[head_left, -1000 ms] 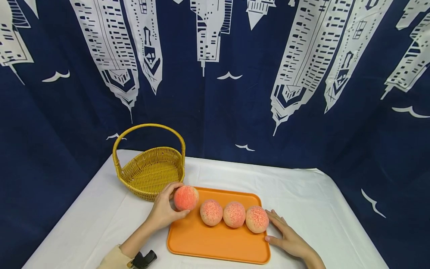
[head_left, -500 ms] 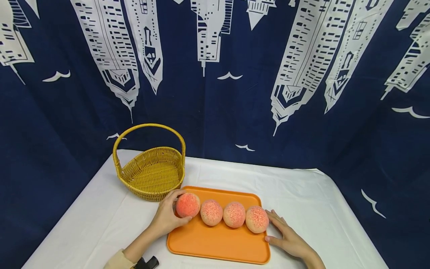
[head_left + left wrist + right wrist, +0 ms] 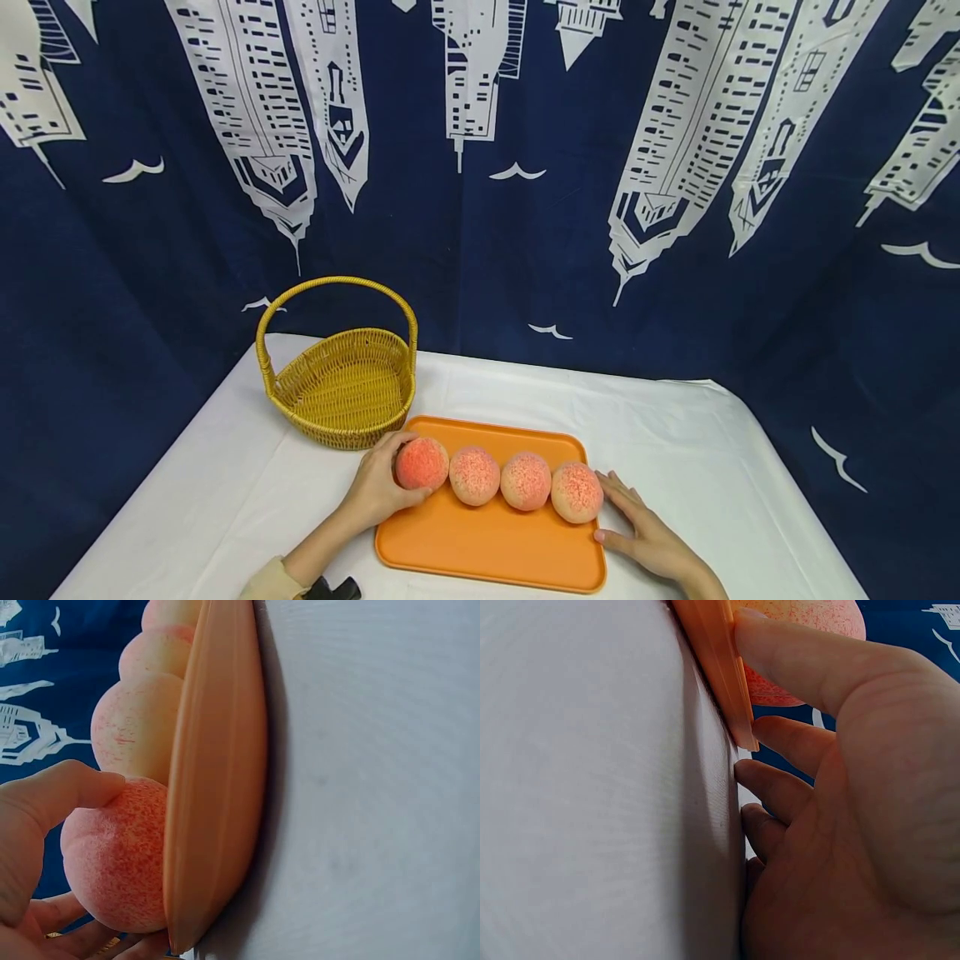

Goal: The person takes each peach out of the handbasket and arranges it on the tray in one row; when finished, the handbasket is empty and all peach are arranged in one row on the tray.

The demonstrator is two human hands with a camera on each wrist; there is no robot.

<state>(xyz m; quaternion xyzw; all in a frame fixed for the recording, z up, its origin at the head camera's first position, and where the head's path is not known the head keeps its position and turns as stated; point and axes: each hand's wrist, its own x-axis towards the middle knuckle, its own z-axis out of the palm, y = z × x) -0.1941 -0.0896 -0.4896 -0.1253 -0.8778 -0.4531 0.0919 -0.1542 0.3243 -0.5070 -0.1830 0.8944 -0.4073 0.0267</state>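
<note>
My left hand (image 3: 381,490) curls round the leftmost peach (image 3: 422,463), thumb on its near side and fingers behind it. That peach sits at the left end of a row on an orange tray (image 3: 491,550). Three more peaches (image 3: 475,476) continue the row to the right. In the left wrist view the held peach (image 3: 116,859) rests low against the tray rim (image 3: 217,772). My right hand (image 3: 647,533) lies at the tray's right edge beside the rightmost peach (image 3: 577,492). Its thumb touches the rim in the right wrist view, and its fingers (image 3: 780,791) extend loosely past the tray corner.
A yellow wicker basket (image 3: 345,429) with a tall handle stands behind the tray's left corner, close to my left hand. White cloth (image 3: 660,433) covers the table. A navy curtain (image 3: 487,267) with white building prints hangs behind it.
My left hand has lowered the leftmost peach and brought it slightly right and nearer, into line against the neighbouring peach. The right hand stays in place. The head view has shifted slightly.
</note>
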